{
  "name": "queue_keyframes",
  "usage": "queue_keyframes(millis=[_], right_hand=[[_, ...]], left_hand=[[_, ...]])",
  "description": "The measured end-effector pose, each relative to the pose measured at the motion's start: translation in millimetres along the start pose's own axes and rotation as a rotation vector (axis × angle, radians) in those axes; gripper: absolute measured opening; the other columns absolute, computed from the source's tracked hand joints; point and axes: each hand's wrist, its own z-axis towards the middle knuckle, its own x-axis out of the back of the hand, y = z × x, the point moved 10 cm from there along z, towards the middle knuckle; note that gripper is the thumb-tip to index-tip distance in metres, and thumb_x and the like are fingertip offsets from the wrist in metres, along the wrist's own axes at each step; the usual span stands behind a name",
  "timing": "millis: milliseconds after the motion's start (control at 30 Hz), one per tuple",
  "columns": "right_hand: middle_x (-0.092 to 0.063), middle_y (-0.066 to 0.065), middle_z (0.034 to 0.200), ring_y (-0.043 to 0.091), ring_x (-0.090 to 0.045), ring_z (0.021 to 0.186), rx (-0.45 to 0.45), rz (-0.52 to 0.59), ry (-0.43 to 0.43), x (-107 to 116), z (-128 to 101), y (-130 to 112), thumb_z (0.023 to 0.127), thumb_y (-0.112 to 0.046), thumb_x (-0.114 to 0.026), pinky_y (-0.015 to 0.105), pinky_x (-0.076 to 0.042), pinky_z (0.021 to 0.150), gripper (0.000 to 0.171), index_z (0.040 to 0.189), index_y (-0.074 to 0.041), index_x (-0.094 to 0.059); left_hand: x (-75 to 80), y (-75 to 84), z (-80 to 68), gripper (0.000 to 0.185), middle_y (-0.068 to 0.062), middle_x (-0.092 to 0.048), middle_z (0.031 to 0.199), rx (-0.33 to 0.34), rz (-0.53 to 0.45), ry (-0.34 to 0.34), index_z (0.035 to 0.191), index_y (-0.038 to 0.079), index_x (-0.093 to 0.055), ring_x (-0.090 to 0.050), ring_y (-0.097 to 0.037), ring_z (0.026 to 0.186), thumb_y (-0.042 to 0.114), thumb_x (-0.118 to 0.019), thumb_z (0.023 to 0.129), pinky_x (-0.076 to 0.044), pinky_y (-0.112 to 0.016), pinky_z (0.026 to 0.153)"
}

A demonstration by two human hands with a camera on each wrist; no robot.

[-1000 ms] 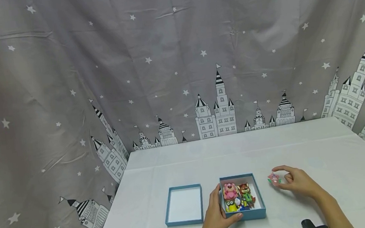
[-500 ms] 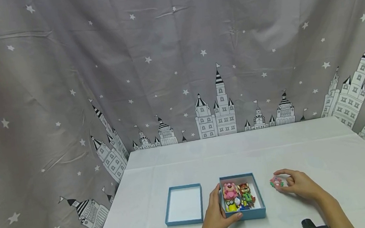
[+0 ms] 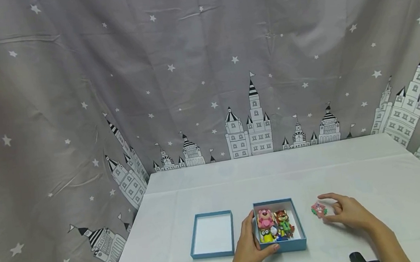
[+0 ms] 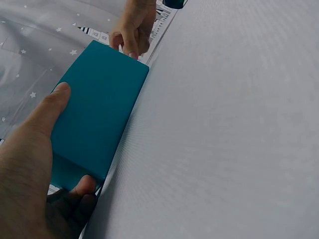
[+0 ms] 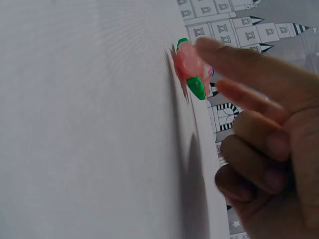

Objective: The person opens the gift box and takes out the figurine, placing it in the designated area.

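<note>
Overhead: left hand (image 3: 249,249) grips toy box (image 3: 282,246) | wrist: right fingers (image 5: 244,62) apart, beside pink figure (image 5: 192,69)

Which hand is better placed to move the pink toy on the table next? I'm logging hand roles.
Likely the right hand: its fingers are beside the pink toy, while the left hand grips the blue box.

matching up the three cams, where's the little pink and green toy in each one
Head: pink and green toy lies on the table right of the blue box, by the right hand.
Left wrist: not in it.
Right wrist: upper middle, at the fingertips.
Shared landmark: the right hand.
</note>
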Motion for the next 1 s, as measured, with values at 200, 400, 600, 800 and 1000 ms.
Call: queue_keyframes(millis=[200, 400, 600, 800, 1000], right_hand=[[-0.028, -0.011, 0.055, 0.001, -0.023, 0.048, 0.1, -0.031, 0.09, 15, -4, -24, 0.068, -0.03, -0.081, 0.023, -0.03, 0.045, 0.059, 0.118, -0.009, -0.059], [-0.027, -0.011, 0.057, 0.0, -0.023, 0.049, 0.176, 0.041, 0.073, 13, -5, -55, 0.069, -0.02, -0.081, 0.023, -0.031, 0.044, 0.056, 0.119, -0.011, -0.058], [-0.031, -0.01, 0.055, 0.0, -0.028, 0.048, 0.203, 0.058, -0.025, -10, -4, -87, 0.07, -0.019, -0.08, 0.022, -0.033, 0.044, 0.054, 0.118, -0.012, -0.058], [-0.028, -0.013, 0.054, 0.0, -0.024, 0.048, 0.244, 0.058, -0.103, -34, -4, -116, 0.073, -0.022, -0.079, 0.019, -0.029, 0.043, 0.051, 0.118, -0.01, -0.059], [-0.031, -0.013, 0.051, 0.0, -0.026, 0.046, 0.248, 0.026, -0.163, -58, -1, -126, 0.072, -0.031, -0.079, 0.018, -0.028, 0.044, 0.054, 0.12, -0.013, -0.061]], left_hand=[[0.2, 1.4, -0.5, 0.104, -0.01, -0.029, 0.142, -0.002, 0.004, 0.001, 0.148, 0.014, -0.013, -0.038, -0.027, 0.124, 0.056, -0.07, 0.072, -0.033, -0.045, 0.101], [0.0, 1.2, -0.4, 0.104, -0.01, -0.029, 0.142, 0.0, 0.009, 0.003, 0.148, 0.015, -0.013, -0.038, -0.028, 0.125, 0.057, -0.07, 0.072, -0.033, -0.046, 0.1], [-0.2, 1.2, -0.2, 0.104, -0.01, -0.029, 0.142, -0.001, 0.008, 0.003, 0.148, 0.016, -0.013, -0.037, -0.029, 0.125, 0.056, -0.07, 0.071, -0.033, -0.047, 0.1], [-1.1, -0.8, 0.3, 0.103, -0.011, -0.029, 0.142, 0.014, 0.016, -0.004, 0.148, 0.016, -0.013, -0.038, -0.029, 0.125, 0.057, -0.07, 0.072, -0.034, -0.047, 0.099], [-2.0, -2.1, 0.9, 0.103, -0.012, -0.029, 0.142, 0.016, 0.01, -0.009, 0.148, 0.017, -0.013, -0.04, -0.029, 0.123, 0.057, -0.07, 0.072, -0.036, -0.047, 0.098]])
